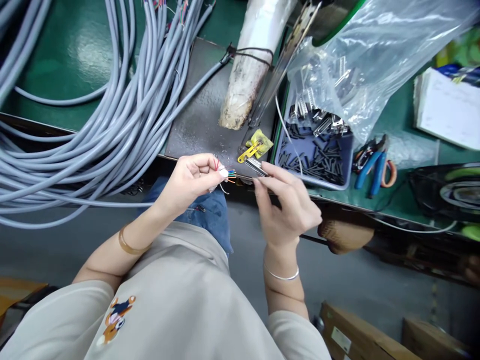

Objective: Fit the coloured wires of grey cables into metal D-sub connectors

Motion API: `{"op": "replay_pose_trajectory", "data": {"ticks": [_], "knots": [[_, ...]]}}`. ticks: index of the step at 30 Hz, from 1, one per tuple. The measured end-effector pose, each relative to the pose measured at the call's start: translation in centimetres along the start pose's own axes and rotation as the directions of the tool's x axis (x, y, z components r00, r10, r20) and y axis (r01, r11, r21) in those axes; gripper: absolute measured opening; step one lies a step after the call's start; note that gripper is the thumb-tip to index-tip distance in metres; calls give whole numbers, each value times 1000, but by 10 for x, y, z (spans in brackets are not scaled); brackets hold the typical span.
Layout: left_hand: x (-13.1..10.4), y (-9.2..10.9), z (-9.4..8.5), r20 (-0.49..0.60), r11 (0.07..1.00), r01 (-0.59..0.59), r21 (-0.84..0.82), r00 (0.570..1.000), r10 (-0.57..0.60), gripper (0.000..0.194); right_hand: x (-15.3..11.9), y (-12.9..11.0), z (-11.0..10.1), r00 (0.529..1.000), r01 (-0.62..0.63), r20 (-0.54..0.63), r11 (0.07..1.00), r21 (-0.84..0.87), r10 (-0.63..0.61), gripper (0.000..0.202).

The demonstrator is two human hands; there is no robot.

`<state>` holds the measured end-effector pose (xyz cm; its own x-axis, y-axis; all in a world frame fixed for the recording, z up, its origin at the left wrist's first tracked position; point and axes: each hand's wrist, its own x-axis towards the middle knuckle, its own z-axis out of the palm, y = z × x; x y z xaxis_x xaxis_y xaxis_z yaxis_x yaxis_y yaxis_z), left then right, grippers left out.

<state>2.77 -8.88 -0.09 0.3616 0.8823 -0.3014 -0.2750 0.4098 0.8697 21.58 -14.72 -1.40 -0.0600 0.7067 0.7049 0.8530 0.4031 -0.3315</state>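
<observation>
Between right hand's (287, 202) pinched thumb and fingers, metal connector (255, 166), its toothed end projecting

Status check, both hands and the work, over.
Left hand pinching colored wire ends. Right hand gripping connector, wires and connector apart. Yellow clip close by connector; blue-handled pliers off to the right.

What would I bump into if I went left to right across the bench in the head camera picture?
Grey cables → yellow clip → purplish tray → blue-handled pliers → white paper pad
</observation>
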Motion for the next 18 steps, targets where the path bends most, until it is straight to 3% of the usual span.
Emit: {"op": "replay_pose_trajectory", "data": {"ticks": [5, 8, 12, 15, 18], "knots": [[-1, 4, 4, 39, 1000, -26, -6, 999, 26, 30, -2, 4, 7, 990, 107, 86, 994, 17, -108, 27], [-1, 7, 7, 35, 999, -40, 25, 999, 40, 31, -1, 1, 6, 993, 85, 76, 994, 74, -90, 29], [-1, 9, 8, 47, 998, -44, 51, 998, 41, 31, 2, -8, 3, 995, -90, -10, 965, 248, 95, 22], [-1, 7, 8, 49, 996, -67, 53, 997, 64, 32, 3, -13, 4, 954, -274, -7, 882, 383, 299, 13], [-2, 5, 7, 57, 995, -92, 44, 994, 90, 34, 2, -16, 8, 915, -358, -10, 823, 441, 404, 8]]}}
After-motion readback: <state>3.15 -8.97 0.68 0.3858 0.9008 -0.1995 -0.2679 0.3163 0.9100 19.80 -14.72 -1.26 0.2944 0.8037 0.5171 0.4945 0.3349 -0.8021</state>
